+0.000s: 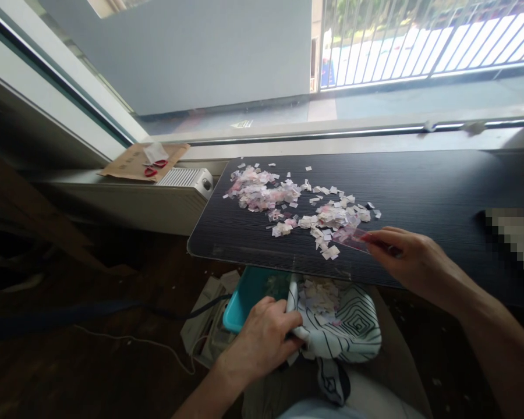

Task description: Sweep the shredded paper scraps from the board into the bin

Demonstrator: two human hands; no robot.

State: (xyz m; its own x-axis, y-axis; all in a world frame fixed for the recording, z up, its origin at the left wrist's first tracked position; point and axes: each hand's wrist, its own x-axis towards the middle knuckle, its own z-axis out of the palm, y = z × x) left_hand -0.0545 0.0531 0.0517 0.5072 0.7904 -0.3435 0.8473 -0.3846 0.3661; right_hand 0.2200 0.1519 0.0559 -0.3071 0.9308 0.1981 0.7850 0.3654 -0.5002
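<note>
My right hand [399, 250] pinches a clear, pink-tinted flat plastic piece [356, 240] above the dark table [423, 192]. The far end of that piece touches a heap of small white and pinkish paper scraps [338, 215]. A second heap of scraps [262, 189] lies farther left on the tabletop. Below the front edge, my left hand [271, 326] is closed on the rim of a white cloth container [353, 334] with black line patterns. Paper scraps [321, 297] lie inside it. Just left of it stands a turquoise plastic bin [240, 305], partly covered by the left hand.
Red-handled scissors [155, 167] rest on a brown paper envelope [131, 163] on the sill at left, by a white radiator [187, 179]. A window runs behind the table. A white cord [135, 337] crosses the floor. A pixelated object [517, 233] is at the right.
</note>
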